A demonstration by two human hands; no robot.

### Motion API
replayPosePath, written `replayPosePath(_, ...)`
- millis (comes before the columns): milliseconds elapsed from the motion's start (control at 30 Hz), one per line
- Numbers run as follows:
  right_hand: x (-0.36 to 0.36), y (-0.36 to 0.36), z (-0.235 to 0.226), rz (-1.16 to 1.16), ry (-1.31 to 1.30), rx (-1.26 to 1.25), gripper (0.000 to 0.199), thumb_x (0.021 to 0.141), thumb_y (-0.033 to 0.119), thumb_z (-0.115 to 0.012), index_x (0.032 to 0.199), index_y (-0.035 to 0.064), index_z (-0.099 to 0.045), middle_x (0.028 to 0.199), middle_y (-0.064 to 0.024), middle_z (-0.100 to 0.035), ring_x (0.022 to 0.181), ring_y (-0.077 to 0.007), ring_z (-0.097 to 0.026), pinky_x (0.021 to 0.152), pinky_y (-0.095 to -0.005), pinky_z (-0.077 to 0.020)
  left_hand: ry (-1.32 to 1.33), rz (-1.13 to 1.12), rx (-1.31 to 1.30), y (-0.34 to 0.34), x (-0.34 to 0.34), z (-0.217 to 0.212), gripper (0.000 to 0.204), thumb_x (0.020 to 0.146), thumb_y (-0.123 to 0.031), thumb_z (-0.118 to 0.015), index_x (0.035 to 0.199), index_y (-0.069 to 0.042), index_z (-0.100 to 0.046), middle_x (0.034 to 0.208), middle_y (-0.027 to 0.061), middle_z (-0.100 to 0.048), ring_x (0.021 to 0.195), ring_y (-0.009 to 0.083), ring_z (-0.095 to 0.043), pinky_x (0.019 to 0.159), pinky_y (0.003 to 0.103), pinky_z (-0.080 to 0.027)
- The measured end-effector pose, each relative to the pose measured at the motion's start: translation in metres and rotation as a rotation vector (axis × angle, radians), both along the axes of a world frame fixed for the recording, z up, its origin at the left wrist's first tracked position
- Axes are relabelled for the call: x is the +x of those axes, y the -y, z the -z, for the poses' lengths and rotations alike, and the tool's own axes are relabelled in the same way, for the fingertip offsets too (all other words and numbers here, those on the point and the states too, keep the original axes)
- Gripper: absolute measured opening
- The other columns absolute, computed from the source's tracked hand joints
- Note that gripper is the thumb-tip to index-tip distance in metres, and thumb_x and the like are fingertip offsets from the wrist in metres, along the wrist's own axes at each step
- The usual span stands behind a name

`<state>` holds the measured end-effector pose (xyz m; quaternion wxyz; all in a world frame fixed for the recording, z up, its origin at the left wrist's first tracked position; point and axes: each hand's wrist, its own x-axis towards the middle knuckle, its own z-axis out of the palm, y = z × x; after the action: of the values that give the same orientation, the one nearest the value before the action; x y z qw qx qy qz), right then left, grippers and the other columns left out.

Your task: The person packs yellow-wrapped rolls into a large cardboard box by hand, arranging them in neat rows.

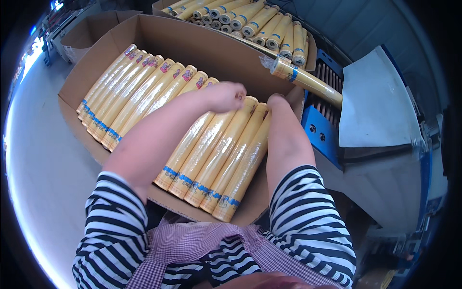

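A row of long yellow tubes (210, 161) in shiny clear film lies side by side in a large cardboard box (173, 36), each with a blue band near its closer end. Over the far ends of the tubes, my left hand (228, 96) is closed with its fingers curled. Whether anything is inside that hand is hidden. My right hand (276, 101) reaches down beside the far end of the rightmost tube, at the box's right wall. Its fingers are out of sight, so its grip does not show.
Behind stands another box (312, 60) full of similar tubes. A single wrapped tube (308, 79) lies at the right, near a blue machine frame (320, 132) with rollers. A white sheet (378, 103) covers part of the equipment. Another cardboard box (96, 33) sits at far left.
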<state>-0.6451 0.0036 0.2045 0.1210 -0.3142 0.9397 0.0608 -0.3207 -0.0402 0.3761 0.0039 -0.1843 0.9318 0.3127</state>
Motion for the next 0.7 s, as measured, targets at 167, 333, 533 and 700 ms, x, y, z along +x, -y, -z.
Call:
replayPosePath(167,0.051,0.003,-0.054,-0.189,0.07,0.261,0.041,0.091,0.023,-0.067,0.13,0.014,-0.072,0.142,-0.0123,-0.064,0.134,-0.0294,-0.059,0.107,-0.0427,-0.0504,-0.717,-0.571,0.765,0.028,-0.103,0.06,0.068,0.097,-0.04,-0.071,0.148,-0.002,-0.046,0.144,0.0171,-0.058,0.132,0.0324,-0.055,0.111,0.054,-0.04)
replayPosePath(333,0.036,-0.01,-0.037,-0.19,0.174,0.187,0.044,0.088,0.025,-0.07,0.13,0.0117,-0.072,0.141,-0.0094,-0.065,0.132,-0.0281,-0.06,0.108,-0.0465,-0.0486,-0.85,-0.69,1.371,0.036,-0.197,0.103,0.08,0.09,-0.04,-0.081,0.146,-0.006,-0.036,0.131,0.0139,-0.061,0.121,0.0323,-0.057,0.105,0.057,-0.044)
replayPosePath(533,0.068,-0.012,-0.047,-0.135,-0.103,0.034,0.068,0.081,0.024,-0.074,0.143,0.0027,-0.056,0.144,-0.0221,-0.058,0.136,-0.0346,-0.053,0.111,-0.045,-0.0474,-1.025,-0.794,1.194,0.042,-0.192,0.095,0.078,0.078,-0.027,-0.092,0.131,-0.002,-0.04,0.124,0.015,-0.055,0.111,0.0231,-0.053,0.097,0.039,-0.047)
replayPosePath(700,0.058,-0.014,-0.042,-0.134,-0.105,0.199,0.043,0.097,0.029,-0.055,0.133,0.0114,-0.07,0.145,-0.0102,-0.061,0.135,-0.0306,-0.054,0.11,-0.0412,-0.043,-1.202,-0.727,1.158,0.028,-0.145,0.041,0.093,0.077,-0.016,-0.09,0.148,-0.002,-0.031,0.142,0.0189,-0.042,0.127,0.0276,-0.049,0.108,0.043,-0.043)
